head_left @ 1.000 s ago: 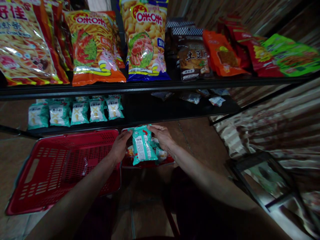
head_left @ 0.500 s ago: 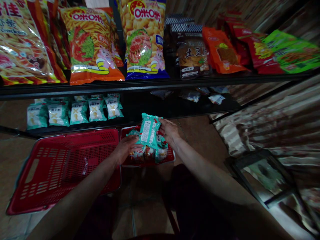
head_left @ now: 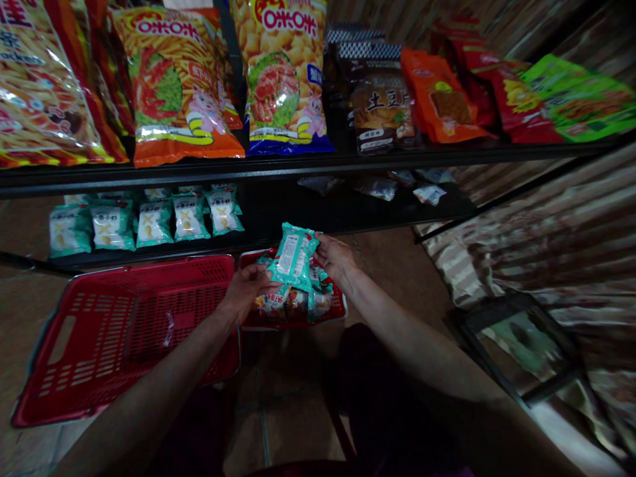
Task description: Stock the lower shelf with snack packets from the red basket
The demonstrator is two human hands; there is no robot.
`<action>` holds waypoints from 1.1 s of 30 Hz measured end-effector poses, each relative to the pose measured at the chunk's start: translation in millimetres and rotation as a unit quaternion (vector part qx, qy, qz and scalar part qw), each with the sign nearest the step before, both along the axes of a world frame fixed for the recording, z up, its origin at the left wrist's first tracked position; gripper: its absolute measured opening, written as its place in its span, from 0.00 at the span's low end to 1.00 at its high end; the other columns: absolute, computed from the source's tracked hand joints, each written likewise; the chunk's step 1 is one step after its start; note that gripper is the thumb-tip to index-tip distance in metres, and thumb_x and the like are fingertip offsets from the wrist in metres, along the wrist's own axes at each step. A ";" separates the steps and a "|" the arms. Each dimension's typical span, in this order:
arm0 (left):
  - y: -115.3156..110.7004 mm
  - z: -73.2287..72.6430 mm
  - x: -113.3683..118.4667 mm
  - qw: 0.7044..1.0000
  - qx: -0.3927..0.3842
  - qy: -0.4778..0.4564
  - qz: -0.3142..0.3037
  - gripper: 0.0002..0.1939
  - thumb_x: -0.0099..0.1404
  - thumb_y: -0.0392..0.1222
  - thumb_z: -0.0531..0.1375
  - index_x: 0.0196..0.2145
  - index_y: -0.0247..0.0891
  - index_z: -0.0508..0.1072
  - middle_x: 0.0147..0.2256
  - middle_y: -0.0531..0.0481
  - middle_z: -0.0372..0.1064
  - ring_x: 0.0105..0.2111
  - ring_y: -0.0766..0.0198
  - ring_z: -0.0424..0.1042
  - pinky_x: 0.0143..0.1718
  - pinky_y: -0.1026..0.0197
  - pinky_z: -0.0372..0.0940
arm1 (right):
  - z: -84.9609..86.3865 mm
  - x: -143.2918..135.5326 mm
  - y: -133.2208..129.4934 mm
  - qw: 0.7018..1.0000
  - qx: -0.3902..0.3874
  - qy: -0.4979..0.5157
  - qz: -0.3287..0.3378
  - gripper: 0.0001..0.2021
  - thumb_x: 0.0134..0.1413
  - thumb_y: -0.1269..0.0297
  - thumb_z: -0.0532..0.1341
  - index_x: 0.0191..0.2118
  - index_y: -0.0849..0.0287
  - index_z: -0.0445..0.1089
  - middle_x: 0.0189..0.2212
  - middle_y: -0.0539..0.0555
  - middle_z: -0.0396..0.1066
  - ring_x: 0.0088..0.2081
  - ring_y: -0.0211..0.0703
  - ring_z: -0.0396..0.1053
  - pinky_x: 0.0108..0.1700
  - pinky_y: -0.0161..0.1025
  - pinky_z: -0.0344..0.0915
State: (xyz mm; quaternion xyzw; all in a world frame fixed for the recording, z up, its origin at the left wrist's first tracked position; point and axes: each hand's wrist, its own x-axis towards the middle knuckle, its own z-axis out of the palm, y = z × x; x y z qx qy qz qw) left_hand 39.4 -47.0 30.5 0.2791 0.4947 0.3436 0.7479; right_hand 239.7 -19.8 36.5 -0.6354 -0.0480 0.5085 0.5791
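A teal snack bag (head_left: 294,257), its printed back facing up, is held between my two hands over a small red basket (head_left: 340,310). My right hand (head_left: 336,258) pinches its upper right corner. At the lower left corner, the fingers of my left hand (head_left: 248,289) are closed on the bag's edge. Beneath it, several more snack packs (head_left: 297,302) lie in the small basket, partly covered by the held bag and my left hand.
Left of my hands is a larger red basket (head_left: 79,298). Ahead, a lower black shelf (head_left: 271,215) bears a row of teal snack bags (head_left: 155,222). Large snack bags (head_left: 285,86) stand on the upper shelf. A dark-framed object (head_left: 521,338) lies at right by the striped curtain (head_left: 561,232).
The bag has tilted slightly, its lower end shifting left. My left hand has moved a little up and left with it. The view has shifted slightly.
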 end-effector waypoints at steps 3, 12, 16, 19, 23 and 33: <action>0.7 -0.4 -0.4 1.000 0.012 -0.010 -0.002 0.11 0.50 0.35 0.69 0.31 0.33 0.72 0.28 0.50 0.74 0.27 0.63 0.75 0.37 0.57 0.72 | -0.5 0.6 0.9 1.000 0.005 0.009 0.000 0.08 0.50 0.72 0.63 0.23 0.59 0.67 0.17 0.47 0.69 0.19 0.31 0.65 0.22 0.27 0.66; 3.1 -4.3 -5.6 0.999 0.010 -0.022 0.028 0.13 0.48 0.38 0.70 0.31 0.33 0.73 0.28 0.49 0.74 0.29 0.64 0.75 0.38 0.59 0.71 | 6.9 -0.1 0.5 0.997 0.000 0.033 0.065 0.06 0.52 0.65 0.64 0.27 0.58 0.68 0.23 0.49 0.73 0.25 0.33 0.69 0.31 0.32 0.71; 5.4 -4.7 -3.8 0.996 -0.005 -0.027 0.080 0.11 0.49 0.35 0.69 0.32 0.34 0.73 0.28 0.50 0.74 0.28 0.65 0.75 0.39 0.59 0.71 | 10.5 -8.5 -9.8 0.983 0.003 0.058 0.171 0.13 0.51 0.54 0.64 0.32 0.60 0.70 0.30 0.56 0.75 0.31 0.39 0.73 0.31 0.35 0.72; 7.0 -4.7 -1.8 0.993 -0.020 -0.026 0.116 0.08 0.52 0.33 0.67 0.31 0.34 0.72 0.28 0.50 0.74 0.29 0.65 0.75 0.39 0.60 0.71 | 11.2 -16.1 -20.1 0.975 0.013 0.045 0.218 0.15 0.44 0.55 0.69 0.33 0.59 0.71 0.31 0.54 0.75 0.31 0.40 0.73 0.32 0.36 0.73; 7.6 -6.4 -0.3 0.990 -0.016 -0.045 0.130 0.10 0.52 0.32 0.67 0.33 0.35 0.72 0.28 0.52 0.74 0.31 0.66 0.76 0.43 0.60 0.70 | 9.5 -23.3 -28.9 0.974 0.040 0.005 0.223 0.12 0.39 0.64 0.72 0.32 0.59 0.73 0.31 0.51 0.75 0.30 0.38 0.74 0.34 0.34 0.73; 6.7 3.3 -3.0 0.997 -0.011 -0.045 0.063 0.13 0.49 0.36 0.69 0.33 0.36 0.73 0.33 0.49 0.75 0.34 0.63 0.75 0.42 0.57 0.68 | 7.1 -23.3 -24.2 0.981 0.067 -0.041 0.177 0.10 0.33 0.68 0.72 0.27 0.59 0.74 0.23 0.47 0.72 0.25 0.31 0.69 0.29 0.28 0.68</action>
